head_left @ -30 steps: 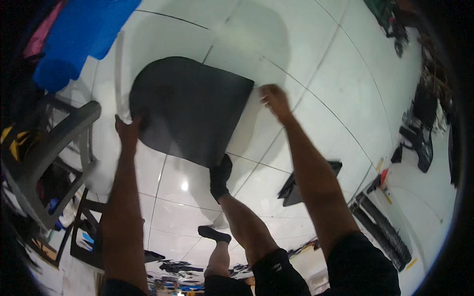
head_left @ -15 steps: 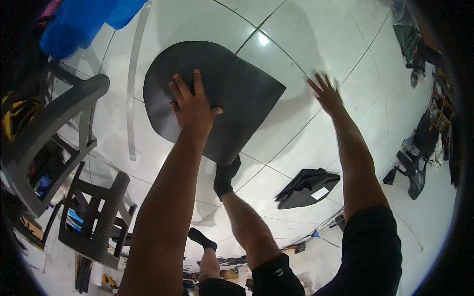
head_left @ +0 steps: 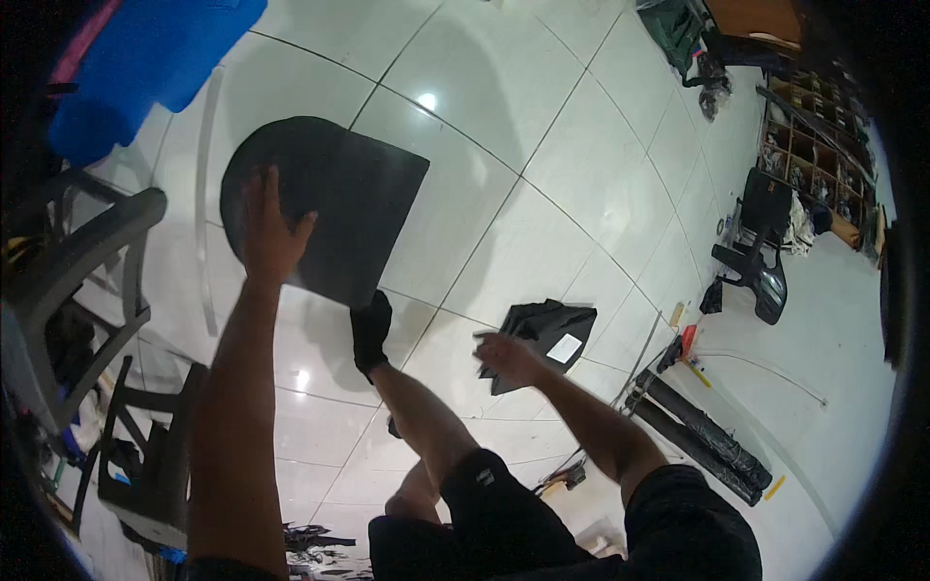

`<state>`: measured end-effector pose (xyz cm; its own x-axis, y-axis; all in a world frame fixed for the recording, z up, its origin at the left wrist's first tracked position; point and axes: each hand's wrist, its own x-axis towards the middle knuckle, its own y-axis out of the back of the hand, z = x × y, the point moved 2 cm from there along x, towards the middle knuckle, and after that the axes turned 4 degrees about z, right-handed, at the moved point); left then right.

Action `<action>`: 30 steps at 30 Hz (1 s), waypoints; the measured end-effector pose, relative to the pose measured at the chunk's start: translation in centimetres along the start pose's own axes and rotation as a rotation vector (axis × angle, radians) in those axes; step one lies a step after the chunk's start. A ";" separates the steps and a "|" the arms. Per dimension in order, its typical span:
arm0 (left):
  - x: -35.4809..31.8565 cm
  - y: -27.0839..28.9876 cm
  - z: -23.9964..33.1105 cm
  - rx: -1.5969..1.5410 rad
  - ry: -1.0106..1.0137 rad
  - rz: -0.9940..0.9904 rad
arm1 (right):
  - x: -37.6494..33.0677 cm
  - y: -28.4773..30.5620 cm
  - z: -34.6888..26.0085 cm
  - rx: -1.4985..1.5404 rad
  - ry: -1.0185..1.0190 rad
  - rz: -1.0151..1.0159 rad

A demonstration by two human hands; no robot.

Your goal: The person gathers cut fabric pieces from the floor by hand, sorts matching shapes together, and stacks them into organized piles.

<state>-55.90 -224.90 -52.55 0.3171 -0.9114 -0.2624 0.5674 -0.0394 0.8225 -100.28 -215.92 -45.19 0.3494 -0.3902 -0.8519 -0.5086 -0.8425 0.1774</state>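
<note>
A flat black sheet [head_left: 344,198], rounded at one end and straight-edged at the other, lies on the tiled floor at left of centre. My left hand [head_left: 274,237] rests flat on its rounded part, fingers and thumb apart. To the right, a folded dark bundle [head_left: 547,321] with a white label [head_left: 564,348] lies on the floor. Over its left side is my right hand [head_left: 511,358], with fingers smeared by motion; whether it touches or grips the bundle cannot be made out. My black-socked foot [head_left: 370,334] is at the sheet's near corner.
Dark plastic chairs [head_left: 145,218] stand close on the left, below a blue item [head_left: 145,77]. A clear strip [head_left: 205,194] lies beside the sheet. Black rolls [head_left: 697,436] lie at lower right. A compartment shelf [head_left: 809,145] and a black chair-like object [head_left: 760,247] stand far right.
My right hand has come down from the upper right to the folded bundle. My left hand stays on the sheet. The whole view has shifted, showing more of the right side.
</note>
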 end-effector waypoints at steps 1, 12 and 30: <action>-3.3 -0.4 1.0 -0.028 -0.068 0.104 | -3.0 -0.6 1.5 -0.101 0.076 0.053; -57.6 9.2 5.4 -0.321 0.520 -0.474 | -34.2 -5.4 8.3 0.036 -0.484 0.130; -105.3 7.6 30.5 -0.808 1.452 0.451 | -40.6 2.0 -2.0 -0.446 0.076 0.035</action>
<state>-108.20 -141.69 -3.28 0.6627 0.3132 -0.6802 0.3118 0.7105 0.6309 -113.85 -202.52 -9.27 0.4033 -0.4334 -0.8059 -0.1378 -0.8994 0.4148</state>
